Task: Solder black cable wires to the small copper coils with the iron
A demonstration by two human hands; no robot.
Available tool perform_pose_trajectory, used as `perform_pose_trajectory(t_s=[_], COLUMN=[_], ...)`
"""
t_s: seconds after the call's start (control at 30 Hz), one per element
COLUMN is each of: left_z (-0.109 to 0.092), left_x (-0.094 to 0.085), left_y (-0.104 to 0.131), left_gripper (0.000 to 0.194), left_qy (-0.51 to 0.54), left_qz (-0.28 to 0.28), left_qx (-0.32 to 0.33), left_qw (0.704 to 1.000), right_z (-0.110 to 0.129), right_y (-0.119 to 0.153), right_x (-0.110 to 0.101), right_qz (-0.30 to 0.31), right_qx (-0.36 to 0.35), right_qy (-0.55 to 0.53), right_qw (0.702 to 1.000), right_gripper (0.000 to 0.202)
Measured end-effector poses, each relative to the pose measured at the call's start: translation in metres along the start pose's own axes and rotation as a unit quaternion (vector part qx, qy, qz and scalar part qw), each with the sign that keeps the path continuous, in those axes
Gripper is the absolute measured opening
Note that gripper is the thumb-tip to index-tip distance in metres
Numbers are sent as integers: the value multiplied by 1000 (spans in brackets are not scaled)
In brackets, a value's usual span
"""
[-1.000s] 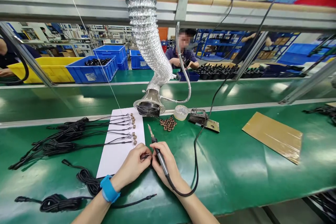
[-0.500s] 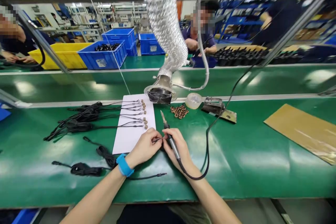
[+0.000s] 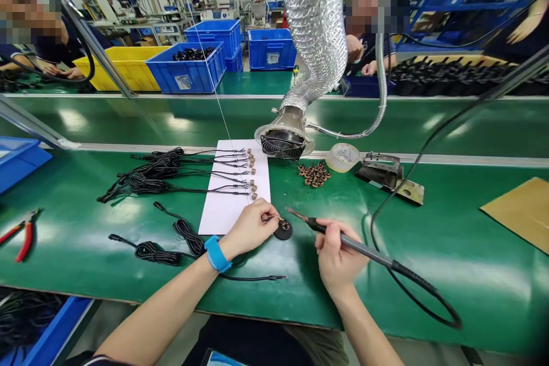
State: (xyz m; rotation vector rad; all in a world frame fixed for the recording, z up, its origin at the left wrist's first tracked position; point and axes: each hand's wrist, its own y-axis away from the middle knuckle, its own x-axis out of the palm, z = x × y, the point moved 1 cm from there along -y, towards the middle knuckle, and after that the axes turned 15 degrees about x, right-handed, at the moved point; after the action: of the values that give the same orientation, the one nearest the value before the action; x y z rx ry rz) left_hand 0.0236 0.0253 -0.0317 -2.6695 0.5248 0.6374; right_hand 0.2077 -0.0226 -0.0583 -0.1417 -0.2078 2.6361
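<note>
Open green bench [image 3: 450,251] runs clear to the right of the hands, near edge just below the wrists; the white paper sheet [image 3: 223,211] and coiled black cables [image 3: 150,174] crowd the left. Left hand [image 3: 251,229] is pinched nearly closed on a thin wire end [image 3: 271,218] at the small black round fixture [image 3: 283,230], just off the sheet's lower right corner. Right hand [image 3: 338,254] wraps closed around the soldering iron [image 3: 343,237]: long axis lying low, tip pointing left toward the fixture, just short of it, cord trailing right.
</note>
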Motion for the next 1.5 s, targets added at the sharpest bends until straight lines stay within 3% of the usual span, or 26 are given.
perform_pose_trajectory(t_s=[0.33,0.67,0.8,0.93,1.1,1.5], left_z=[-1,-2,-2,-3,-4,-6], left_x=[0,-2,-1,-1,0,-3], left_y=[0,-1,-1,-1,-1,-3], left_gripper=[11,11,11,11,13,13], left_qy=[-9,-5,-1,2,1,-18], left_qz=[2,3,7,11,19,36], left_qx=[3,-2,-4,-3,-2,-9], left_qw=[1000,1000,1000,1000,1000,999], right_z=[-6,-6,0,6,4,4], right_y=[4,6,0,-6,-6,-4], right_x=[-6,-6,4,17,23,20], right_qz=[6,-2,57,146,187,152], right_qx=[-61,-50,-100,-158,-161,-182], right_qy=[23,37,99,126,136,162], right_qw=[998,998,988,968,960,958], right_gripper=[26,23,16,34,44,41])
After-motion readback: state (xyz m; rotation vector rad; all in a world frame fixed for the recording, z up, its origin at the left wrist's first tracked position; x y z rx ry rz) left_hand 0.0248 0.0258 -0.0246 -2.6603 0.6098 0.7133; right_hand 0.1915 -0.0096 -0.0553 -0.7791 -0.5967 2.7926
